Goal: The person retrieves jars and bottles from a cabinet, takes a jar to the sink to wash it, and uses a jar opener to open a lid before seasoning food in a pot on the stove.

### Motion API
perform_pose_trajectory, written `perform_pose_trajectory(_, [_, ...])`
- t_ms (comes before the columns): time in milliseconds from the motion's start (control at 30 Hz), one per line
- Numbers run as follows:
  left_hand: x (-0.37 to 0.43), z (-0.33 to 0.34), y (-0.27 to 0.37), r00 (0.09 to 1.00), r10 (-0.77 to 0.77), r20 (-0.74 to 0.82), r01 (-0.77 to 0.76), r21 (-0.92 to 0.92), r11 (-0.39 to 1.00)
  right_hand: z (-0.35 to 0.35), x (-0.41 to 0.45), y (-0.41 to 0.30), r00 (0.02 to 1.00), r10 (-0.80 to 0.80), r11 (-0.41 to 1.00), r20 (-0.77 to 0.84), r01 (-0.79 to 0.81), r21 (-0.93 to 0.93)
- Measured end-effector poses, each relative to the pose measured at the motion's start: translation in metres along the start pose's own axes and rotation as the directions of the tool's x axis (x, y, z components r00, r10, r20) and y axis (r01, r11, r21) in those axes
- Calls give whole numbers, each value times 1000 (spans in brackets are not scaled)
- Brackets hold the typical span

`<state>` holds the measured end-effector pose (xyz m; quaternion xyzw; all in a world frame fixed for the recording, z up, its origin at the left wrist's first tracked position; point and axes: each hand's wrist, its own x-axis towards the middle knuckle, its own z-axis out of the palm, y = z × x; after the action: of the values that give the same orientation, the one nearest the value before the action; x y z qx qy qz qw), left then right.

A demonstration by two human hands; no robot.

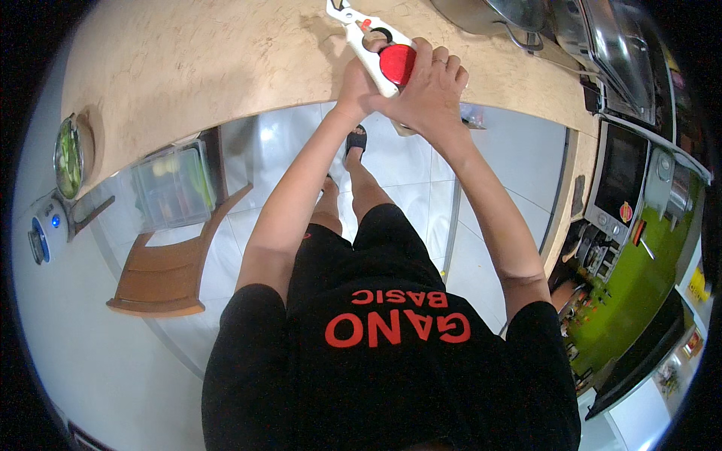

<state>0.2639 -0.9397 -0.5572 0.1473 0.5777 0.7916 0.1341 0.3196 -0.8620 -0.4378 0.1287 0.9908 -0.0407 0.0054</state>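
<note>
My left hand (pixel 357 84) is wrapped around a white hand tool (pixel 361 48) from its left side and from below, its fingers mostly hidden. The tool has short dark jaws at its far end, a round opening in the middle and a small red catch. A red disc (pixel 397 64) sits beside its near handle; whether it belongs to the tool, I cannot tell. My right hand (pixel 431 90), a ring on one finger, grips the tool's right side, with a finger along the disc's edge. Both hands are just above the near edge of the worktop (pixel 214 62).
A metal pot (pixel 471 17) and other shiny metalware (pixel 620 62) stand at the far right. On the left is a glass bowl of green vegetables (pixel 69 163). A wooden chair (pixel 163 273) holds a clear plastic container (pixel 175 186). A microwave oven (pixel 617 175) is at right.
</note>
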Motion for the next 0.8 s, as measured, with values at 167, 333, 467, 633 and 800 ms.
perform_pose_trajectory(167, [2, -3, -3, 998, -31, 59, 40, -154, 987, 8, -3, 3, 988, -47, 991, -150, 65, 120])
perform_pose_trajectory(333, [5, -11, 6, 992, -14, 128, -1, 115, 993, 3, -3, 2, 984, -71, 990, -163, 89, 105])
perform_pose_trajectory(467, [6, -9, 15, 988, -28, 155, -1, 180, 984, 3, 1, 2, 990, -60, 996, -124, 68, 62])
perform_pose_trajectory(633, [11, -24, 13, 960, 126, 249, -235, 477, 847, 1, 8, 7, 981, -166, 983, -100, 173, 62])
perform_pose_trajectory(800, [17, -23, 30, 923, -95, 374, -197, 669, 716, -3, 17, 21, 949, -307, 951, -68, 308, -1])
